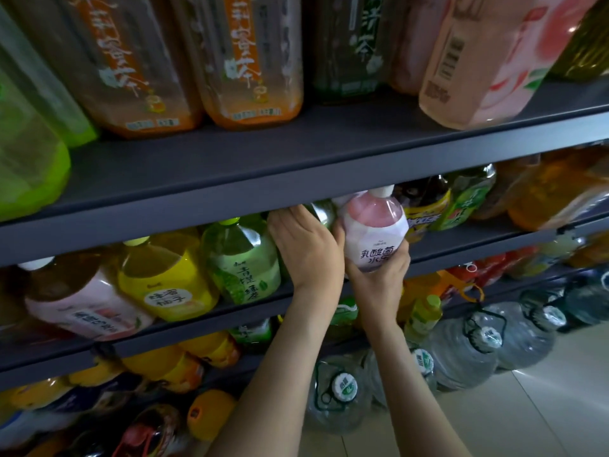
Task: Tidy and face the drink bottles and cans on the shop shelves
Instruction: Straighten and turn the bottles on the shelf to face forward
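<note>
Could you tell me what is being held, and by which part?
The right hand holds the pink bottle by its lower body. The left hand reaches in beside it, fingers out of sight, so its grip cannot be told.

Left grip (304,249) perhaps curled, right grip (379,278) clasping from below

Pink bottle (372,232) of glossy clear plastic — shelf (296,153) of matt grey metal — smooth floor tiles (543,390).

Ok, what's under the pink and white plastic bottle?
The right hand cups the base of the pink and white plastic bottle. Whether it rests on the grey metal shelf is hidden by that hand.
</note>
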